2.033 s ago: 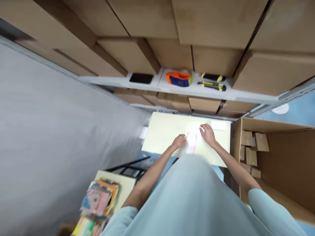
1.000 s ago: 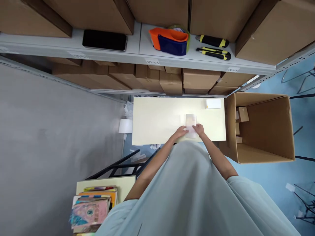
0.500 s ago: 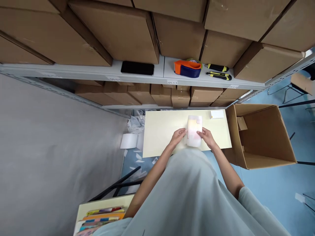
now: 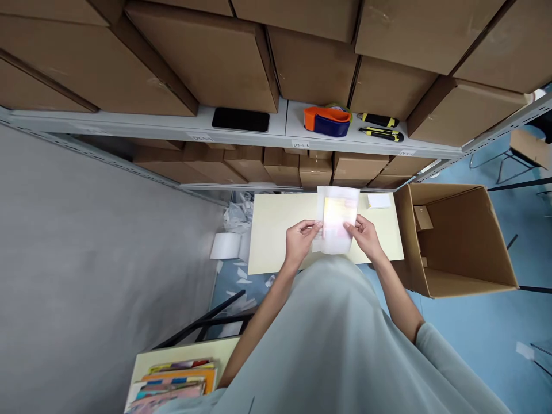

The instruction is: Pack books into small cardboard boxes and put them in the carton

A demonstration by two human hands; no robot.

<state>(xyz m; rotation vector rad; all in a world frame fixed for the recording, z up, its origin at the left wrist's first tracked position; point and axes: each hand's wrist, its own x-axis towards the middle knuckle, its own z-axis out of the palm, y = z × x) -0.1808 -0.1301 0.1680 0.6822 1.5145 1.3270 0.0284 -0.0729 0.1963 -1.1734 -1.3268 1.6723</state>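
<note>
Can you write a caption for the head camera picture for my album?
Left hand and right hand hold a whitish packet over a pale table, near an open cardboard box.

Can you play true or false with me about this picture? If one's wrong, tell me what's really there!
1. The bare left hand and bare right hand both hold the flat whitish packet. True.
2. The big brown cardboard box is right of the cream rectangular table. True.
3. That box is shut. False: it gapes open, with a small brown carton inside.
4. The flat black phone-shaped slab and orange-and-blue plastic tool lie on the long pale-grey shelf. True.
5. The tool lies left of the slab. False: it lies right of it.
</note>
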